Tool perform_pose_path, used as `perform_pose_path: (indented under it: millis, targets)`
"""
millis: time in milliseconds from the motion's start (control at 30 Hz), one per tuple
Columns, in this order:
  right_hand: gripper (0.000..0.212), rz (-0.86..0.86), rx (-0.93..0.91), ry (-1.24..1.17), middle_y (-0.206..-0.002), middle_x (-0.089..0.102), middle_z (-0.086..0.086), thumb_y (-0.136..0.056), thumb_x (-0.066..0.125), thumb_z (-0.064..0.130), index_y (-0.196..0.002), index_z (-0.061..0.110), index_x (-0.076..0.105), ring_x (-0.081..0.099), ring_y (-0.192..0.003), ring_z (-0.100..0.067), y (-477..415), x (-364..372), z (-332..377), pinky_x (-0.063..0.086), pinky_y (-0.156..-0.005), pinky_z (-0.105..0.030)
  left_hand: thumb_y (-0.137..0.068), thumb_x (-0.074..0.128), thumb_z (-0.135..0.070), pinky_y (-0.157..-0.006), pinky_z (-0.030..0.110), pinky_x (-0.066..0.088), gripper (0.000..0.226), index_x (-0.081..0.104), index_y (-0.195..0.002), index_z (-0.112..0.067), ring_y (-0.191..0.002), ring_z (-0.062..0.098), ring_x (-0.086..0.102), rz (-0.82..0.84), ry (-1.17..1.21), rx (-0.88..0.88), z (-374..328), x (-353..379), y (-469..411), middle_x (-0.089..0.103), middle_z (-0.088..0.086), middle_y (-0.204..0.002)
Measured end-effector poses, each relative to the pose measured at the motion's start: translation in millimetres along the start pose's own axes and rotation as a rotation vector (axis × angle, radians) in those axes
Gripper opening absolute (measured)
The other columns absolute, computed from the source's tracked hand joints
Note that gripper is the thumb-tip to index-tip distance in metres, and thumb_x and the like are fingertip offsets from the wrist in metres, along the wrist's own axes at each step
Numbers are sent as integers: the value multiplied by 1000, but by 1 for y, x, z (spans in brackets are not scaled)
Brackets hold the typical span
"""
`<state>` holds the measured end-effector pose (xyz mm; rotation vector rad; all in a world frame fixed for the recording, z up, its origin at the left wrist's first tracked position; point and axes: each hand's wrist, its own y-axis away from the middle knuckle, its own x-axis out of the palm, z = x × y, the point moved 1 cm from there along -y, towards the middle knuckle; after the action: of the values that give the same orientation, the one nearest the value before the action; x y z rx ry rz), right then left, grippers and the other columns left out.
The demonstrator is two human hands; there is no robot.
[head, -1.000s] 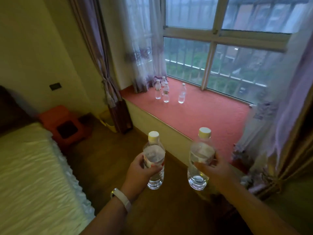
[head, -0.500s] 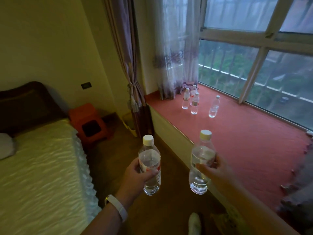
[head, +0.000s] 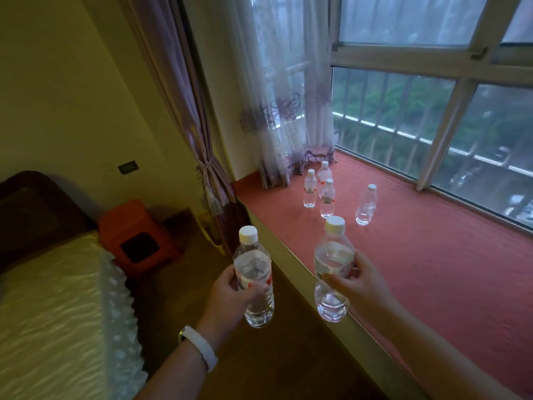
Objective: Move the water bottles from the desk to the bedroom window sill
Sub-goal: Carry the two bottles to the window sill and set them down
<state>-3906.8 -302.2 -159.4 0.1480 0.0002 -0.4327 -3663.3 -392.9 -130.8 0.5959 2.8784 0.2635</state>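
My left hand (head: pixel 230 295) grips a clear water bottle (head: pixel 253 272) with a white cap, held upright over the wooden floor beside the sill. A second clear water bottle (head: pixel 331 269) stands upright in my right hand (head: pixel 363 287), at the front edge of the red window sill (head: pixel 432 269). Several more water bottles (head: pixel 327 197) stand upright on the sill's far left part, near the sheer curtain. One of them (head: pixel 366 204) stands a little apart to the right.
A bed with a pale cover (head: pixel 57 313) fills the lower left. An orange stool (head: pixel 138 235) stands by the wall behind it. A tied purple curtain (head: pixel 207 168) hangs at the sill's left end. The window frame (head: pixel 444 131) runs along the sill's back.
The view has come closer to the sill and turned left. Both hands still hold their bottles; the right bottle now hangs at the sill's front edge.
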Motion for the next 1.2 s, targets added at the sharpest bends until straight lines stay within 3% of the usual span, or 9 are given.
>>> perform_pose_path:
  millis: [233, 333, 600, 733, 833, 967, 1200]
  targets:
    - [47, -69, 20, -10, -100, 70, 1, -74, 81, 8, -110, 26, 56, 70, -81, -5, -51, -22, 8, 55, -62, -18, -73, 84, -12, -76, 20, 51, 45, 63, -106, -34, -99, 2, 65, 40, -35, -26, -10, 29, -76, 72, -14, -104]
    - [49, -121, 38, -26, -99, 70, -2, -73, 82, 6, -112, 22, 58, 69, -80, -4, -75, -25, 7, 56, -63, -18, -72, 86, -16, -84, 26, 52, 49, 62, -111, -33, -103, 6, 65, 64, -57, -37, -9, 32, -112, 71, -11, -110]
    - [45, -295, 83, 1, -93, 73, 3, -71, 84, 15, -109, 26, 61, 70, -82, -6, -146, -12, -3, 57, -72, -24, -71, 86, -11, -83, 27, 53, 48, 65, -111, -27, -99, 9, 69, 203, -78, -61, -5, 26, -230, 75, -5, -105]
    - [50, -427, 81, 28, -97, 75, 2, -69, 88, 24, -113, 25, 63, 71, -87, -11, -192, 12, -8, 57, -76, -30, -70, 86, -7, -73, 18, 54, 47, 66, -109, -25, -94, 8, 71, 303, -104, -37, -6, 10, -309, 76, -5, -101]
    - [44, -562, 85, -4, -90, 74, 1, -71, 85, 13, -109, 22, 64, 70, -79, -7, -230, 43, -5, 55, -65, -20, -70, 85, -3, -64, 9, 52, 49, 63, -110, -22, -88, 4, 70, 390, -114, -14, -13, -10, -367, 73, -3, -101]
    - [47, -658, 104, -21, -92, 72, -3, -72, 81, 1, -113, 12, 61, 68, -71, -1, -275, 88, 6, 52, -60, -15, -70, 84, -1, -70, 17, 51, 48, 62, -106, -25, -95, 14, 69, 484, -120, 1, -24, -44, -439, 72, -3, -101]
    - [58, -744, 135, -2, -105, 68, -9, -71, 83, 3, -122, 11, 55, 69, -84, -6, -316, 138, 13, 56, -67, -20, -72, 84, -4, -77, 26, 53, 50, 60, -114, -17, -96, 17, 68, 552, -109, -7, -23, -79, -519, 71, 2, -105]
